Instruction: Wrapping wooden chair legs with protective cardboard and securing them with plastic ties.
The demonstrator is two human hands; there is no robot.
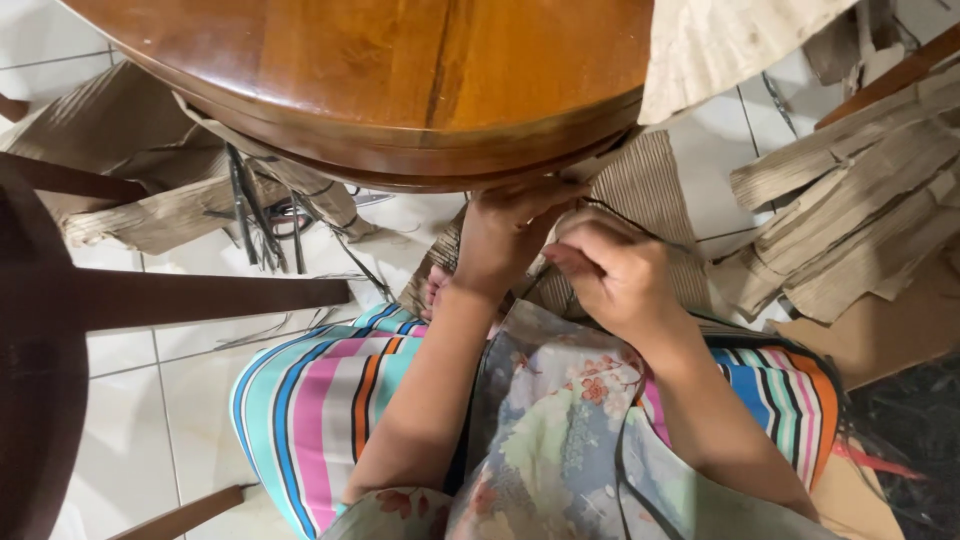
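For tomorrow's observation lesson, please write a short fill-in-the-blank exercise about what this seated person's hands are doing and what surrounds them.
1. Both hands work just below the edge of a round ____ table.
2. The right hand pinches a thin ____ cord.
3. The left hand rests against a ribbed piece of ____.
4. Colourful ____ fabric covers the person's lap.

Missing words: wooden; black; cardboard; striped

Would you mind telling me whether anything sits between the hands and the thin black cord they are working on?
Nothing visible does: the right hand pinches the thin black cord directly, and the left hand rests beside it under the round wooden table.
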